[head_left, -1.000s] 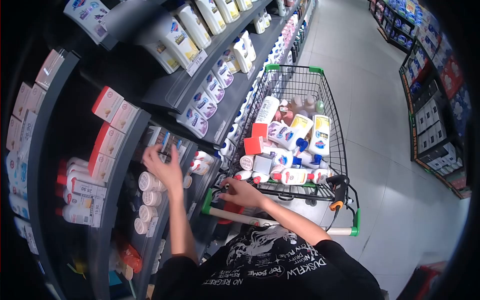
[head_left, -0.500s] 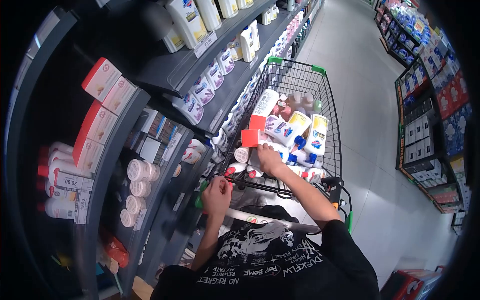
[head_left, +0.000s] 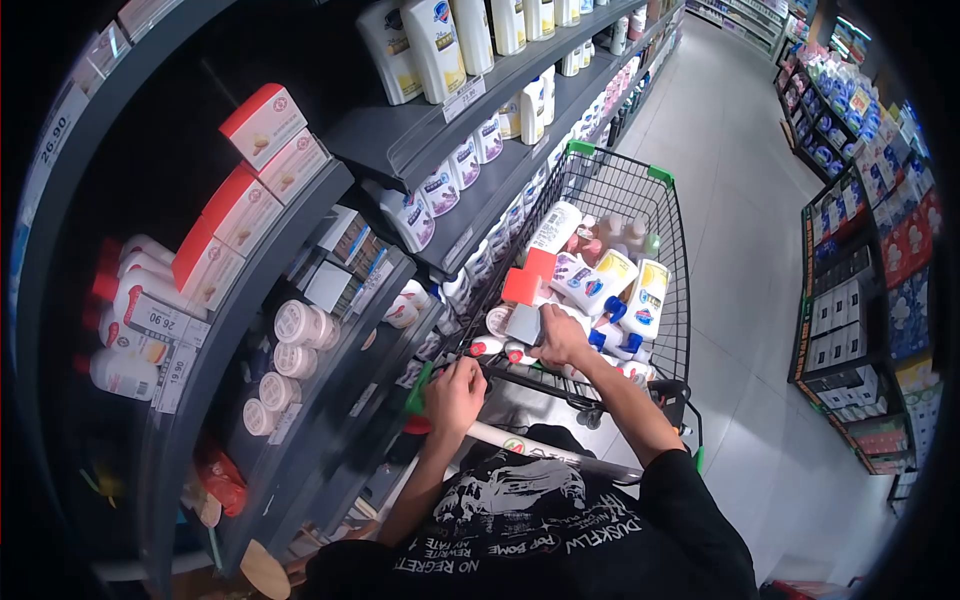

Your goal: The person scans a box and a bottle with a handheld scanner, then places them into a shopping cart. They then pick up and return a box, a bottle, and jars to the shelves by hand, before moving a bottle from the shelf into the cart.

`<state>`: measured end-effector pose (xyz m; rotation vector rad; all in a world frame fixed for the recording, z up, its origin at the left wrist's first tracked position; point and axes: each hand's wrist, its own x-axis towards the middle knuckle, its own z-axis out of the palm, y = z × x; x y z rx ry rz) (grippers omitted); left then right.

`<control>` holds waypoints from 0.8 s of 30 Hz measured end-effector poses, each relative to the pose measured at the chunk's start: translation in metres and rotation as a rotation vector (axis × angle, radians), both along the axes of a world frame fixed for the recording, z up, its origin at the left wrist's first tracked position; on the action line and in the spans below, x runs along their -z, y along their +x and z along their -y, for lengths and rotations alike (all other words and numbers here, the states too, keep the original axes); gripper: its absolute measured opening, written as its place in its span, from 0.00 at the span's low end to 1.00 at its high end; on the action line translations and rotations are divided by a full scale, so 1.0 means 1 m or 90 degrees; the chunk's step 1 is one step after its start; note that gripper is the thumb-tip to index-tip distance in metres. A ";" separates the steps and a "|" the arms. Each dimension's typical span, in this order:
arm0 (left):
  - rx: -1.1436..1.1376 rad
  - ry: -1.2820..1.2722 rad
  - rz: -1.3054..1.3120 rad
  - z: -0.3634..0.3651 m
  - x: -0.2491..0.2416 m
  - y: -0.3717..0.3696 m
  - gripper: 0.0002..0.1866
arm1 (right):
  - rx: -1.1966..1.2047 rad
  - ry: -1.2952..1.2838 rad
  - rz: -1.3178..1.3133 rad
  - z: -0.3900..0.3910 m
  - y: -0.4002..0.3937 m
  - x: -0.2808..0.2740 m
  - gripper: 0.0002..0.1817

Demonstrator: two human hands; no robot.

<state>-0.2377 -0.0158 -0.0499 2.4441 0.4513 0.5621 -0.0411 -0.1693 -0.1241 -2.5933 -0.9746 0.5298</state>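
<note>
"Grey box (head_left: 522,324): located inside the cart (head_left: 661,175), towards its handle end, at your right hand (head_left: 562,337). How do your fingers stand on it?"

"Your right fingers are bent and close together against the box's right side. Whether they pinch it or merely press it, I cannot tell; the fingertips are partly hidden. Coming from that side probably suits your right arm, which reaches in over the handlebar (head_left: 550,453)."

"And your left hand (head_left: 455,396)?"

"Your left fingers are loosely curled, near the handlebar's left end, beside the green bracket (head_left: 418,390). Nothing shows in them; contact with the bracket cannot be confirmed. That position presumably leaves your right arm room."

"What adjoins the box under your fingers?"

"Red boxes (head_left: 524,286) on its far side, a round white jar (head_left: 498,321) to its left, red-capped bottles (head_left: 487,346) on the near side. These neighbours likely keep it from sliding."

"Your larger bottles?"

"Large white bottles (head_left: 649,298) lie tilted over other goods, beyond your right hand. Being tall, they probably rest more securely on their sides; the wire walls contain them."

"Finally, the shelving on your left?"

"Round jars (head_left: 297,322) sit in a row near the shelf edge, red-and-white cartons (head_left: 262,135) higher up, apparently arranged for easy reach from your aisle."
</note>
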 end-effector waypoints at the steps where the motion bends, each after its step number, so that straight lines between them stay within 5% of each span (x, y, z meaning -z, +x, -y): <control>1: 0.003 -0.003 -0.005 0.000 0.000 0.000 0.05 | 0.042 0.040 -0.045 0.001 -0.002 -0.011 0.43; 8: -0.001 -0.112 0.009 -0.006 -0.002 0.003 0.10 | 0.041 0.378 0.013 -0.008 -0.038 -0.078 0.44; 13: 0.009 -0.548 0.117 -0.016 -0.025 0.012 0.24 | 0.024 0.513 0.027 -0.032 -0.070 -0.119 0.42; 24: -0.021 -0.508 0.027 -0.042 -0.042 0.002 0.39 | -0.005 0.525 0.066 -0.056 -0.112 -0.120 0.42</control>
